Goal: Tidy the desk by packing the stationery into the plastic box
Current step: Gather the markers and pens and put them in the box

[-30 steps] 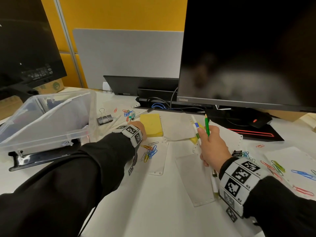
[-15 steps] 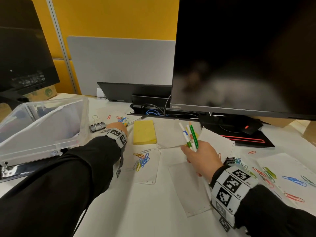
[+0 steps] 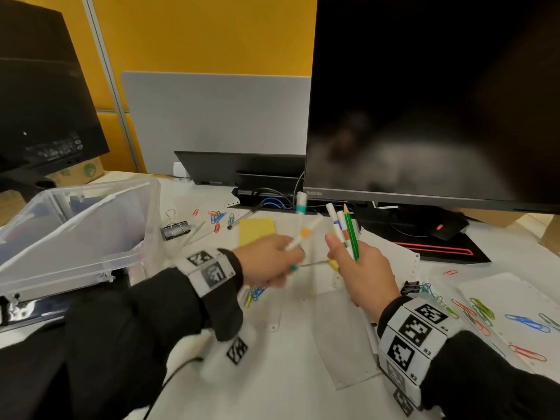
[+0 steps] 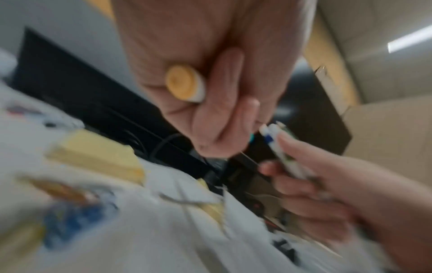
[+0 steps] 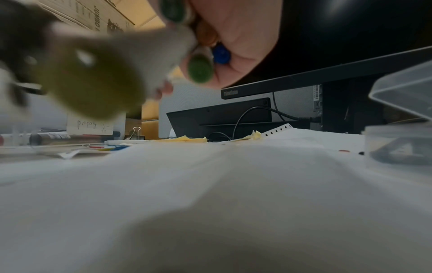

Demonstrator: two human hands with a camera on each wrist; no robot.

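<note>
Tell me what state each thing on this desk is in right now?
Plastic box: open, tilted.
Left hand: gripping markers.
Right hand: gripping a bundle of pens, tips up.
Sticky notes: lying flat.
Binder clip: on the desk, handles raised.
Monitor: screen dark.

— Open white desk in the foreground, only flat paper sheets lying on it; low passage between the two raised hands, left hand and right hand, narrowed by the markers and green pencil standing up from the right one

— And toward the plastic box?

— Open-topped at far left, near wall tilted, binder clip and loose paper clips just beside it; blocked behind by the big monitor, its stand and cables; more paper clips scattered at right
</note>
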